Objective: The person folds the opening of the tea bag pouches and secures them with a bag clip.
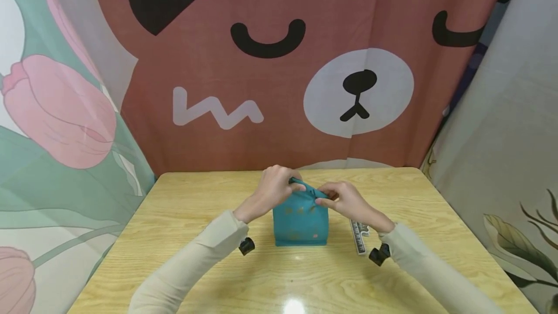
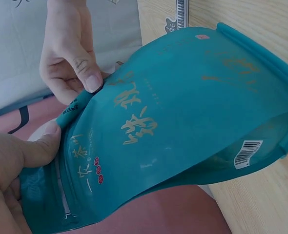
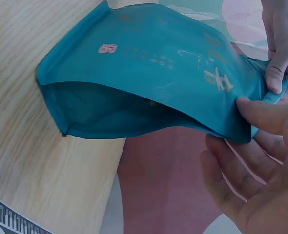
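Note:
A teal stand-up pouch (image 1: 301, 222) with gold lettering stands on the table, held up by its top. My left hand (image 1: 274, 188) grips the top's left end, the thumb on the near side. At the right end my right hand (image 1: 346, 200) pinches the top edge between thumb and fingers. Between the hands the top strip looks folded over. The left wrist view shows a zip line across the pouch (image 2: 149, 112) near that end and a barcode on its side gusset. Creased sides and a flat base seam show in the right wrist view on the pouch (image 3: 134, 63).
A black-and-white ruler-like piece (image 1: 358, 237) lies right of the pouch, partly under my right forearm. The wooden table (image 1: 196, 197) ends at a hanging bear-print curtain (image 1: 270, 86). More printed cloth hangs at both sides.

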{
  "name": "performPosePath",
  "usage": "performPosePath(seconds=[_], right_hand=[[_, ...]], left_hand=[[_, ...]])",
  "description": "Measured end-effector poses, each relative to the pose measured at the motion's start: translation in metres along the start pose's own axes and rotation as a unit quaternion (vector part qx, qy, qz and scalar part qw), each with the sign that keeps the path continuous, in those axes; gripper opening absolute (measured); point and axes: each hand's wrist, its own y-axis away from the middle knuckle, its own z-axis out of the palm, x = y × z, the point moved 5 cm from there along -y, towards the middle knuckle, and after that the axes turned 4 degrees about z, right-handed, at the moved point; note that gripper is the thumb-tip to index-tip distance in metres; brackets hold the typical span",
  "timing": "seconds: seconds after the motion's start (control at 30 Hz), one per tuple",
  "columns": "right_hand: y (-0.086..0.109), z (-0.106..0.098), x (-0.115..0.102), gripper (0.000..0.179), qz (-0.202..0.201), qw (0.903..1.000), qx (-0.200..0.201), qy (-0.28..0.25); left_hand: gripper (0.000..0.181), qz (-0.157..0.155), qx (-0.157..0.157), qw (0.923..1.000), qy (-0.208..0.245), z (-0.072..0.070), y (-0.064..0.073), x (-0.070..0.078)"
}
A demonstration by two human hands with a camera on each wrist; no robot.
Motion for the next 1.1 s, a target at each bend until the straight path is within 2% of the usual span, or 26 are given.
performPosePath(seconds=[0.43, 0.87, 1.1], right_hand=[[0.006, -0.002, 0.006, 0.017, 0.008, 0.9992, -0.017, -0.035], [0.011, -0.005, 0.014, 0.022, -0.009, 0.9977, -0.03, -0.06], [0.013, -0.007, 0.016, 0.02, -0.006, 0.9974, -0.014, -0.07]], left_hand=[[0.015, -0.003, -0.003, 1.0, 0.003, 0.0, 0.002, 0.0], [0.015, -0.007, 0.001, 1.0, 0.004, 0.0, 0.003, 0.001], [0.015, -0.012, 0.001, 0.9999, 0.001, -0.001, 0.003, 0.002]])
